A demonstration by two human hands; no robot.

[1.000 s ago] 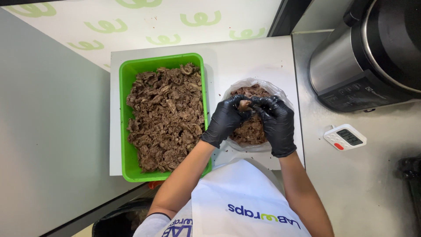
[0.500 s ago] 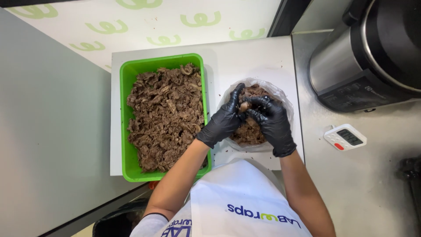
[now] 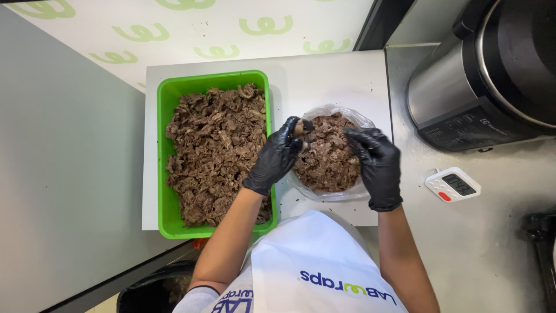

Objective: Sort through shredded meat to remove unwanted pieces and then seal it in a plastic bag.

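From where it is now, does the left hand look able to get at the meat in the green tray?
Probably yes. The left hand is at the bag rim, right beside the green tray, which is open-topped; nothing lies between them. It pinches a small meat piece.

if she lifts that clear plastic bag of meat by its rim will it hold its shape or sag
The clear plastic bag would likely sag: its thin film looks crinkled. The heaped shredded brown meat probably makes it bottom-heavy, and loose pieces may shift. The gloved left hand and right hand at opposite sides suggest it needs support.
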